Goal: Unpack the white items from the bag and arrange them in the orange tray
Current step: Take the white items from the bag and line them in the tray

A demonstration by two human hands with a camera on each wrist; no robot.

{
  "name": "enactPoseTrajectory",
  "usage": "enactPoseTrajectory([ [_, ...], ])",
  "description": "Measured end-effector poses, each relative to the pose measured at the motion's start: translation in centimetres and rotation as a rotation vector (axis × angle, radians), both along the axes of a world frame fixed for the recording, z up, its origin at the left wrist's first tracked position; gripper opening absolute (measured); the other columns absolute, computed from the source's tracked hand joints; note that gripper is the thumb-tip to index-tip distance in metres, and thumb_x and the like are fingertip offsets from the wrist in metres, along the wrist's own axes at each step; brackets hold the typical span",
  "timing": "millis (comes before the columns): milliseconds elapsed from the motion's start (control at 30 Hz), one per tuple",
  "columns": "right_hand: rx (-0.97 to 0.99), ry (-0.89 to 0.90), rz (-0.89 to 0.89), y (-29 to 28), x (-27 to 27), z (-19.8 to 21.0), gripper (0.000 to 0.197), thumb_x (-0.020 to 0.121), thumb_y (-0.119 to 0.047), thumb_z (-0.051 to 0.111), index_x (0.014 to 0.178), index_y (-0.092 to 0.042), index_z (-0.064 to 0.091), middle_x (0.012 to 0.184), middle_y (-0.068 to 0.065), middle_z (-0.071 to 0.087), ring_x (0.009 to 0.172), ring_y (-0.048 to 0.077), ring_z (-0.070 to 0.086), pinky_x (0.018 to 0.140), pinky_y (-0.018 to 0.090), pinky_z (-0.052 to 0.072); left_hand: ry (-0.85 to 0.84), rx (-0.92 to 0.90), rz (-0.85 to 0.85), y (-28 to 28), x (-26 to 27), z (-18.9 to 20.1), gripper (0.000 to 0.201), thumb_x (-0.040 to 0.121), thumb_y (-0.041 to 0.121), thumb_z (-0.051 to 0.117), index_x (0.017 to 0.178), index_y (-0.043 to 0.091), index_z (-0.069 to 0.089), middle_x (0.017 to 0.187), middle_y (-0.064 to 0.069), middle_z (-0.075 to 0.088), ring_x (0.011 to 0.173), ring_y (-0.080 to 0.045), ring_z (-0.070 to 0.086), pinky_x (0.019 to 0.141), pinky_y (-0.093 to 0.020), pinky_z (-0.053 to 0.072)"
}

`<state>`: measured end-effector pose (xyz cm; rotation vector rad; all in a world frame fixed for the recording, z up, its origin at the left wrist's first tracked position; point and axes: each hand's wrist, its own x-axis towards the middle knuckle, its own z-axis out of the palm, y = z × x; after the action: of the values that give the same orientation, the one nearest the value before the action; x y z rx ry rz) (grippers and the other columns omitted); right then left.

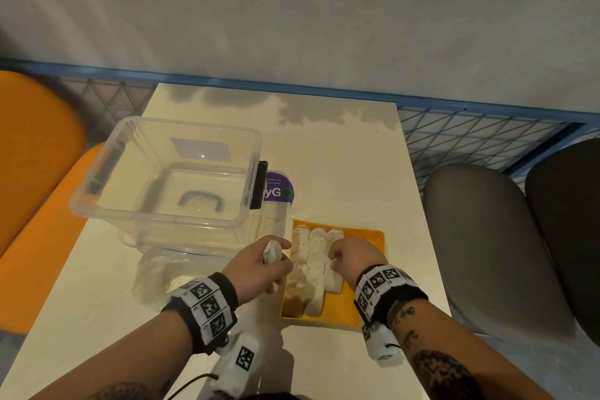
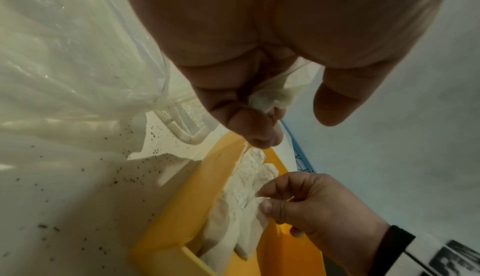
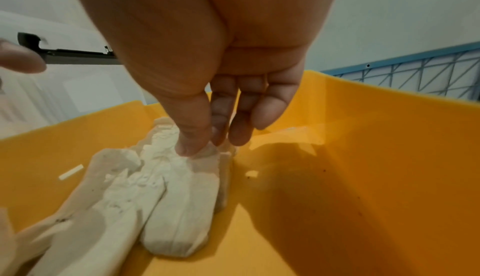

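Observation:
An orange tray (image 1: 367, 235) sits on the table near my hands, with several white wrapped items (image 1: 316, 256) lying in rows along its left side. My left hand (image 1: 284, 258) hovers at the tray's left edge and grips one crumpled white item (image 1: 271, 251), also seen in the left wrist view (image 2: 270, 97). My right hand (image 1: 336, 256) is over the tray and pinches the top of a white item in the right row (image 3: 182, 198) between thumb and fingers (image 3: 192, 146). The clear plastic bag (image 1: 156, 273) lies left of the tray, under my left wrist.
A large clear plastic bin (image 1: 107, 153) stands at the table's left, just behind the bag, beside a purple sticker (image 1: 279, 190). An orange chair (image 1: 32, 172) is to the left, grey chairs (image 1: 480, 237) to the right. A blue wire grid (image 1: 470, 133) runs behind the table.

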<state>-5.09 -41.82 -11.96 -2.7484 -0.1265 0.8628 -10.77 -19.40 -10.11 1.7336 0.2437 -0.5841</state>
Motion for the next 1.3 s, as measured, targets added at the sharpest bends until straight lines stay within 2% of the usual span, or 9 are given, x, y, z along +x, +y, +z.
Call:
enactPoseTrajectory([
  [200,0.425,-0.214,-0.2,2.1,-1.7,4.3,0.025,0.09,-0.04,0.065,0.111,-0.027,0.067,0.102,-0.011,0.065,0.09,0.005,0.059,0.077,0.019,0.045,0.087,-0.172,0.002,-0.4,-0.2,0.5,0.051,0.065,0.009,0.059,0.115,0.019,0.057,0.103,-0.014,0.073,0.076,-0.025,0.062,0.059,-0.034,0.048],
  [333,0.631,-0.092,-0.098,4.2,-3.2,7.1,0.037,0.086,-0.034,0.071,0.121,-0.036,0.061,0.107,-0.013,0.058,0.087,0.003,0.059,0.067,0.01,0.045,0.055,-0.181,-0.115,-1.3,-0.4,1.0,0.049,0.067,0.014,0.061,0.115,0.019,0.049,0.077,-0.006,0.073,0.062,-0.02,0.055,0.051,-0.028,0.04],
  [400,0.668,-0.057,-0.085,4.5,-3.7,7.6,0.024,0.085,-0.026,0.074,0.107,-0.033,0.067,0.1,-0.008,0.061,0.075,0.011,0.063,0.059,0.012,0.05,0.044,-0.174,-0.159,-2.0,-0.5,1.4,0.053,0.068,0.016,0.063,0.117,0.027,0.047,0.065,0.001,0.066,0.058,-0.016,0.053,0.05,-0.026,0.041],
  [500,0.691,-0.066,-0.12,4.3,-4.1,7.5,0.005,0.086,-0.025,0.073,0.083,-0.026,0.069,0.086,0.0,0.069,0.07,0.021,0.067,0.06,0.02,0.052,0.021,-0.097,-0.199,-2.6,-0.7,1.9,0.05,0.067,0.029,0.069,0.111,0.025,0.046,0.074,-0.003,0.065,0.06,-0.016,0.056,0.051,-0.026,0.042],
  [700,0.697,-0.119,-0.302,2.7,-4.7,6.7,0.009,0.087,-0.033,0.072,0.089,-0.025,0.07,0.079,0.001,0.07,0.063,0.0,0.061,0.064,0.018,0.05,-0.101,0.05,-0.241,-2.6,-1.0,1.2,0.008,0.099,0.03,0.054,0.102,0.022,0.056,0.098,0.002,0.075,0.082,-0.023,0.073,0.06,-0.03,0.053],
  [900,0.716,-0.018,-0.233,1.7,-4.9,7.4,0.039,0.082,-0.036,0.076,0.118,-0.037,0.061,0.091,-0.012,0.064,0.068,0.0,0.061,0.069,0.017,0.046,-0.094,0.022,-0.239,-2.5,-1.1,0.8,0.025,0.103,0.032,0.047,0.105,0.016,0.066,0.094,-0.003,0.076,0.071,-0.015,0.066,0.061,-0.03,0.051],
  [1067,0.629,-0.093,-0.173,1.6,-4.9,6.7,0.01,0.087,-0.026,0.068,0.092,-0.034,0.067,0.083,-0.01,0.064,0.079,0.007,0.063,0.079,0.029,0.052,-0.107,0.015,-0.269,-2.3,-1.4,0.5,0.027,0.104,0.034,0.043,0.102,0.018,0.065,0.097,-0.009,0.075,0.069,-0.013,0.064,0.061,-0.03,0.05],
  [1200,0.683,-0.092,-0.211,2.1,-5.4,6.1,0.008,0.085,-0.035,0.069,0.092,-0.033,0.069,0.082,-0.009,0.064,0.076,0.007,0.063,0.073,0.025,0.052,-0.147,0.097,-0.314,-1.8,-1.4,0.3,0.057,0.089,0.062,0.044,0.095,0.008,0.063,0.089,-0.015,0.07,0.068,-0.011,0.066,0.064,-0.033,0.052],
  [1300,0.649,-0.097,-0.211,2.0,-5.6,5.7,0.006,0.089,-0.031,0.066,0.085,-0.027,0.069,0.076,-0.006,0.067,0.07,0.009,0.065,0.071,0.031,0.054,-0.161,0.15,-0.318,-1.4,-1.5,-0.3,0.039,0.087,0.06,0.051,0.084,0.024,0.065,0.078,-0.005,0.069,0.069,-0.011,0.067,0.067,-0.035,0.053],
])
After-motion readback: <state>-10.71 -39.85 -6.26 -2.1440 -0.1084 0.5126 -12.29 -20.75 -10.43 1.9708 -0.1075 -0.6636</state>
